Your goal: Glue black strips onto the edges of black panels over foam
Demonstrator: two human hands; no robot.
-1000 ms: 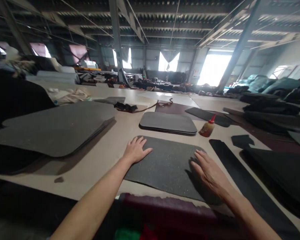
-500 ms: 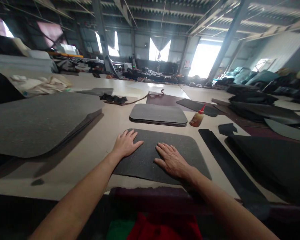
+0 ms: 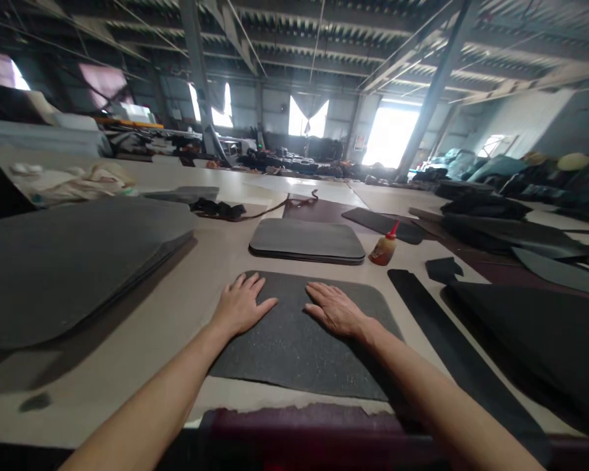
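A dark grey foam-like sheet (image 3: 294, 356) with rounded far corners lies flat on the table in front of me. My left hand (image 3: 240, 304) rests palm down on its left edge, fingers spread and thumb pointing right. On the sheet's right half lies my right hand (image 3: 336, 309), flat, with the fingers stretched out. Just beyond is a neat stack of similar grey sheets (image 3: 307, 239). Right of that stack stands a glue-type bottle (image 3: 383, 246) with a red nozzle and amber contents, touched by neither hand.
A large pile of grey sheets (image 3: 83, 255) occupies the left side. To the right lie a long dark strip (image 3: 451, 340), a small dark scrap (image 3: 443, 269) and a thick black stack (image 3: 535, 340). Maroon material (image 3: 304, 425) covers the near table edge.
The view has tipped downward, so the ceiling shows more and the table sits lower. My right hand has shifted slightly toward the sheet's far edge; both hands stay flat on it.
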